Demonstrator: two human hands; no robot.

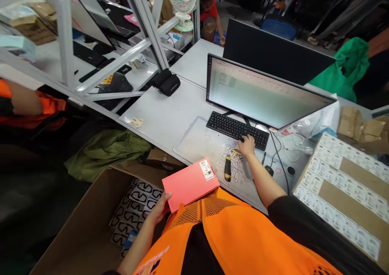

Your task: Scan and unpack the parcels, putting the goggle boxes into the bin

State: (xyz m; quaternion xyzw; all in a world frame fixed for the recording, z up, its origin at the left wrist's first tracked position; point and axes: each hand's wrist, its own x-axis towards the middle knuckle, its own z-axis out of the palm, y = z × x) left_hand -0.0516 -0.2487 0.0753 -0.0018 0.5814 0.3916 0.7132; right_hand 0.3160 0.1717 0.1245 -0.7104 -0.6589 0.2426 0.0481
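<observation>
The left hand (160, 208) is clamped on the near corner of a flat pink package (190, 183), thumb on top and fingers underneath. The package bears a white barcode label (206, 169) on its far end and is held over the front edge of the desk (170, 113), partly above the person's orange vest (219, 234). The right hand (246, 145) rests on the black keyboard (237, 129) with fingers spread over the keys, holding nothing. The keyboard sits below a lit monitor (261, 92) on a printed desk mat (200, 143). A yellow-and-black utility knife (227, 168) lies on the mat just beside the package's far corner. An open cardboard box (85, 226) containing patterned items stands on the floor below the left hand. Risk assessment: the package is supported at one corner only, so a loosened grip would likely let it tip and slide into the box or onto the floor. Pushing the package forward could strike the knife and shift it toward the right forearm. Typing with one hand while attention is divided may produce entry errors.
</observation>
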